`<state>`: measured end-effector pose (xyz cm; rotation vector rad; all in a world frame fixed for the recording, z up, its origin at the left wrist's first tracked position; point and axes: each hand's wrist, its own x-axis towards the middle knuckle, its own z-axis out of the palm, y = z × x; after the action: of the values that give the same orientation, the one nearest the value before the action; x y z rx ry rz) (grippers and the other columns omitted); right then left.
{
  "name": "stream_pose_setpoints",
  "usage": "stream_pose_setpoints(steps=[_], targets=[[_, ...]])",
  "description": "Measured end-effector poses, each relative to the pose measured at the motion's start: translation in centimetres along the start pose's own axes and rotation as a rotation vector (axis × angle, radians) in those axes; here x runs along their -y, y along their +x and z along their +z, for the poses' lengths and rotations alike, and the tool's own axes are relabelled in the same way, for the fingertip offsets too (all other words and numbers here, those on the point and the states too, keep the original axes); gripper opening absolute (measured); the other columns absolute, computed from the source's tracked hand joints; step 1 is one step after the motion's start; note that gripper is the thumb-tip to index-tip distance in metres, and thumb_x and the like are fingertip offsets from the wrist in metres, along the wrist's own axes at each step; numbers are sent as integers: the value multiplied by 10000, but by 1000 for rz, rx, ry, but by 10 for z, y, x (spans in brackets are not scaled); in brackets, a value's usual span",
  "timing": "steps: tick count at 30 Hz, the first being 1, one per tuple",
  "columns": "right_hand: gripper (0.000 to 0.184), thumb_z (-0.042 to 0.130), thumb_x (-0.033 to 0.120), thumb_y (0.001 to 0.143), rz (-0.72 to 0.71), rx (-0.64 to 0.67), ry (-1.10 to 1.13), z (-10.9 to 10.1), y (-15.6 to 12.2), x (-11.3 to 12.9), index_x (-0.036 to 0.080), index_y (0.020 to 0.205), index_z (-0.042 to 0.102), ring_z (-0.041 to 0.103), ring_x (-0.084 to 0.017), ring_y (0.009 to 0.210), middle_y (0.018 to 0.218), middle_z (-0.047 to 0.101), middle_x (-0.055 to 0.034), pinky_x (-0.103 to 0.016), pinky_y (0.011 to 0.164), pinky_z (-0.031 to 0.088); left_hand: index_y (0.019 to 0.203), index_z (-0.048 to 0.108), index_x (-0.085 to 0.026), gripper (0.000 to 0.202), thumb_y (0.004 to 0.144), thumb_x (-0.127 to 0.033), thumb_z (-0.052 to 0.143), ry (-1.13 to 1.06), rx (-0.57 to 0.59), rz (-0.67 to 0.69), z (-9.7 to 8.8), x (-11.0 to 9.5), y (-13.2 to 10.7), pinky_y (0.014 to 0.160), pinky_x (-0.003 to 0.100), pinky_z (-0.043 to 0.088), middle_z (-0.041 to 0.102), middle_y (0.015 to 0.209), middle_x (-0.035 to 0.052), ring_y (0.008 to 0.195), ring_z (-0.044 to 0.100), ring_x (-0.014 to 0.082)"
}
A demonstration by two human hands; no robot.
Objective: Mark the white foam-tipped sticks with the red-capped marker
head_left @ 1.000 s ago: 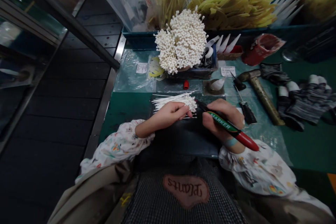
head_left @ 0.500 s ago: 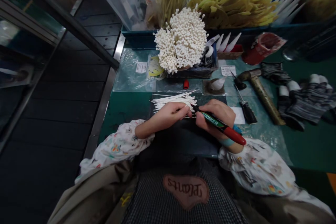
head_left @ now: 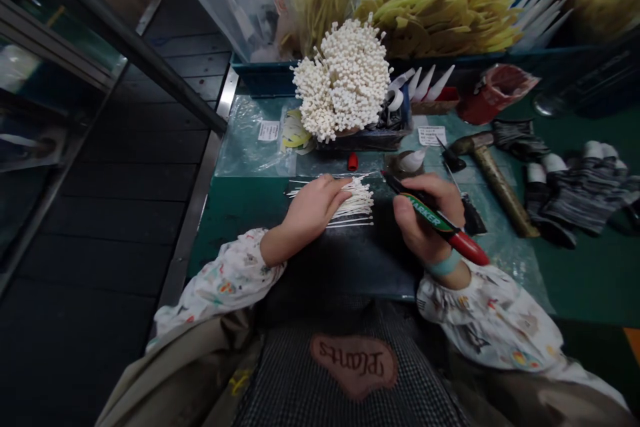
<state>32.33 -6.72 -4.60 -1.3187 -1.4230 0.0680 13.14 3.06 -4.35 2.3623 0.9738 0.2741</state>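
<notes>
My left hand lies over a spread of thin white stems with small knobbed tips on a dark mat. Its index finger and thumb are stretched out and apart across them; the fingers underneath are partly hidden. To the right, my right hand is closed around a black marker with a red end. The marker's uncapped tip points up and left, clear of the stems. A small red cap rests beyond the stems.
Behind the mat stands a thick bundle of white knobbed stems in a dark box. At right lie a small bottle, a hammer, an awl-like tool and knitted gloves. A blue bin holds yellow strips.
My hands have come apart: the right has drawn the marker right, away from the stem tips. My left hand has turned and spread over the pile from its pinch at the tips.
</notes>
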Motion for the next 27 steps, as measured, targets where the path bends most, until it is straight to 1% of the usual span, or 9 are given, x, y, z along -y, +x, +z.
stream_pose_setpoints(steps=[2, 4, 7, 12, 17, 20, 23, 25, 27], targets=[[146, 663, 232, 927, 30, 2, 0, 2, 3, -1, 289, 1061, 644, 675, -224, 841, 936, 688, -12, -401, 773, 556, 1427, 572, -120, 435, 1073, -295, 391, 194, 29, 32, 6, 2, 2, 995, 419, 480, 671, 1186, 162, 1097, 601, 278], [140, 663, 239, 929, 25, 9, 4, 4, 5, -3, 269, 1065, 650, 668, -219, 844, 937, 687, -19, -400, 777, 552, 1473, 522, -119, 447, 1066, -233, 378, 333, 45, 59, 13, 5, 3, 982, 425, 490, 660, 1207, 176, 1101, 590, 286], [139, 653, 233, 928, 16, 36, -15, 5, 5, -5, 253, 1066, 650, 670, -213, 853, 942, 698, -30, -398, 797, 558, 1484, 502, -134, 450, 1058, -175, 363, 428, 19, 73, 19, 10, 5, 986, 413, 499, 648, 1247, 172, 1114, 584, 275], [134, 660, 257, 914, 15, 40, -49, 5, 4, -6, 245, 1047, 650, 676, -207, 830, 904, 700, -28, -378, 754, 567, 1434, 541, -98, 422, 1051, -265, 485, 373, -23, 83, 22, 14, 9, 1018, 416, 511, 650, 1254, 176, 1150, 594, 276], [125, 662, 249, 920, -8, 50, -47, 6, 4, -7, 246, 1044, 653, 678, -205, 823, 894, 701, -24, -363, 745, 561, 1320, 646, -97, 367, 1060, -288, 469, 265, -83, 119, 19, 15, 8, 994, 415, 527, 691, 1213, 170, 1116, 640, 269], [133, 672, 246, 915, 5, 51, -38, 7, 2, -8, 245, 1047, 654, 679, -196, 816, 901, 706, -18, -345, 734, 561, 1221, 714, -134, 329, 1047, -325, 510, 175, -150, 86, 4, 21, 9, 968, 406, 526, 727, 1154, 136, 1081, 665, 265], [127, 678, 257, 911, 21, 48, -21, 7, 0, -9, 244, 1037, 662, 688, -198, 811, 908, 716, -20, -346, 733, 571, 1062, 769, -148, 234, 994, -299, 604, 9, -259, -67, -24, 39, 23, 941, 397, 505, 754, 1071, 110, 1032, 673, 267], [128, 674, 268, 915, 29, 66, -17, 8, -2, -10, 241, 1040, 666, 694, -204, 817, 914, 722, -26, -353, 738, 577, 957, 771, -133, 138, 929, -229, 676, -244, -353, -187, -46, 55, 43, 917, 362, 492, 755, 999, 95, 967, 665, 239], [130, 670, 277, 919, 24, 79, -15, 8, -3, -11, 235, 1041, 667, 700, -206, 818, 918, 726, -32, -353, 733, 581, 903, 750, -101, 60, 859, -125, 717, -629, -406, -318, -66, 70, 68, 836, 300, 489, 741, 932, 88, 863, 643, 187]])
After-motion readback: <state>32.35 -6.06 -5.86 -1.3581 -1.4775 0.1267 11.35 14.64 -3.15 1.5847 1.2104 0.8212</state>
